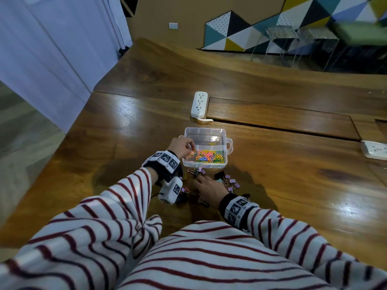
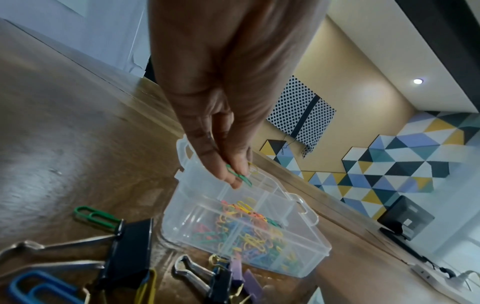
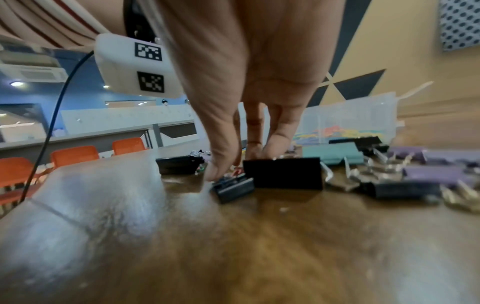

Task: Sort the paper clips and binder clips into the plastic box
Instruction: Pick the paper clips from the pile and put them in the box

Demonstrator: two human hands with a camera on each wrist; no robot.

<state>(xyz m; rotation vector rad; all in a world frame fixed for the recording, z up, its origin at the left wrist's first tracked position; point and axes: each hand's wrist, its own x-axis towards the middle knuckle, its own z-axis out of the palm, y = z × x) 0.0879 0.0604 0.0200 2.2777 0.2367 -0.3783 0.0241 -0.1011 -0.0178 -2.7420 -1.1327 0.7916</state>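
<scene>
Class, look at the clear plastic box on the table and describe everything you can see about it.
The plastic box is small, clear and lidless, with rounded corners and a handle tab on one end. It sits upright on the wooden table. A divider splits it: the nearer part holds a heap of coloured paper clips, the farther part a single yellow clip. The left hand hovers at its left edge, pinching a green paper clip. Binder clips lie just in front.

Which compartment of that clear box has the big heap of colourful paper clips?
The near compartment of the plastic box, closest to the person, holds the heap. The far compartment holds only a single yellow clip.
</scene>
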